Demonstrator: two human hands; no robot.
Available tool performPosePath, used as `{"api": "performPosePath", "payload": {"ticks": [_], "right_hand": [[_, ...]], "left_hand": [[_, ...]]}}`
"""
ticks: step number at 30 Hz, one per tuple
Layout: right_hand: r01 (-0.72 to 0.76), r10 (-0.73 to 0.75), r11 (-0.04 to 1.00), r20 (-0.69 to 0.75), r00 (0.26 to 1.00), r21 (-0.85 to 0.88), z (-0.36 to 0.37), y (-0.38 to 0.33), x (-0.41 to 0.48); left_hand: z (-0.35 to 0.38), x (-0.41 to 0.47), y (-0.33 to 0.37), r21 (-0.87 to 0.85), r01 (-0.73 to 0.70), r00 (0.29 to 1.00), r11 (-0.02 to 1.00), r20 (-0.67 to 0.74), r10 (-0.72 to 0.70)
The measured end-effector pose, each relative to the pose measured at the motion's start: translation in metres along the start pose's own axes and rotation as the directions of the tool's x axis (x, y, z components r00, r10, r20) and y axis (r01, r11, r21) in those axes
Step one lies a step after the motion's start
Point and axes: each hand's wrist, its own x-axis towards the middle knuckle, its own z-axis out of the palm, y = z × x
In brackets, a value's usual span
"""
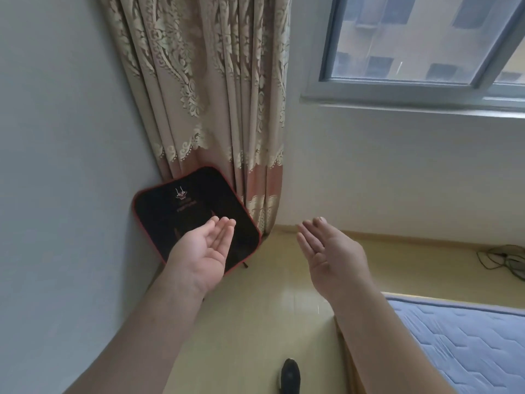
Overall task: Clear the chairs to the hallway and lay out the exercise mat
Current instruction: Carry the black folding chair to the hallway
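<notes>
A black folded item with a red border and a small logo [181, 206] leans in the room corner against the left wall, beside the curtain; a thin dark leg shows under its lower edge. My left hand [204, 248] is stretched toward it, palm up, fingers straight, holding nothing, and overlaps its lower part in the picture. My right hand [326, 251] is held out to the right of it above the floor, fingers straight, palm turned inward, holding nothing. I cannot tell whether the left hand touches the item.
A patterned beige curtain [216, 109] hangs in the corner. A window [412, 44] is at the upper right. A blue quilted mattress [466, 345] fills the lower right. Cables [502, 260] lie on the yellow floor [270, 308] by the wall. A dark shoe tip [290, 373] shows at the bottom.
</notes>
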Motion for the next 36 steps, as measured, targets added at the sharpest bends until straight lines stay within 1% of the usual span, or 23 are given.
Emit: {"api": "performPosePath", "payload": {"ticks": [4, 7, 11, 13, 18, 22, 27, 32, 36], "right_hand": [[-0.075, 0.077, 0.996, 0.049, 0.996, -0.046, 0.052, -0.019, 0.083], [-0.124, 0.132, 0.989, 0.097, 0.987, -0.086, 0.090, -0.028, 0.136], [-0.177, 0.194, 0.972, 0.102, 0.976, -0.154, 0.140, -0.026, 0.202], [-0.199, 0.222, 0.963, 0.119, 0.968, -0.180, 0.164, -0.018, 0.237], [-0.237, 0.268, 0.942, 0.108, 0.957, -0.238, 0.220, 0.009, 0.313], [-0.246, 0.292, 0.926, 0.128, 0.948, -0.287, 0.283, 0.039, 0.385], [-0.250, 0.309, 0.901, 0.121, 0.943, -0.354, 0.350, 0.063, 0.449], [-0.290, 0.356, 0.831, 0.055, 0.933, -0.474, 0.407, 0.087, 0.506], [-0.315, 0.425, 0.738, 0.049, 0.904, -0.597, 0.450, 0.107, 0.553]], "left_hand": [[0.048, 0.058, 0.021, -0.014, -0.051, 0.998, 0.999, -0.047, 0.051], [0.073, 0.100, 0.040, -0.079, -0.113, 0.991, 0.990, -0.077, 0.107], [0.093, 0.153, 0.062, -0.130, -0.143, 0.981, 0.981, -0.153, 0.123], [0.100, 0.184, 0.075, -0.148, -0.153, 0.978, 0.977, -0.165, 0.128], [0.115, 0.263, 0.107, -0.192, -0.181, 0.964, 0.965, -0.228, 0.136], [0.129, 0.349, 0.149, -0.229, -0.168, 0.967, 0.959, -0.228, 0.115], [0.143, 0.431, 0.199, -0.224, -0.192, 0.951, 0.955, -0.284, 0.125], [0.143, 0.503, 0.237, -0.262, -0.146, 0.939, 0.954, -0.341, 0.050], [0.138, 0.548, 0.251, -0.337, -0.192, 0.919, 0.922, -0.392, 0.048]]}}
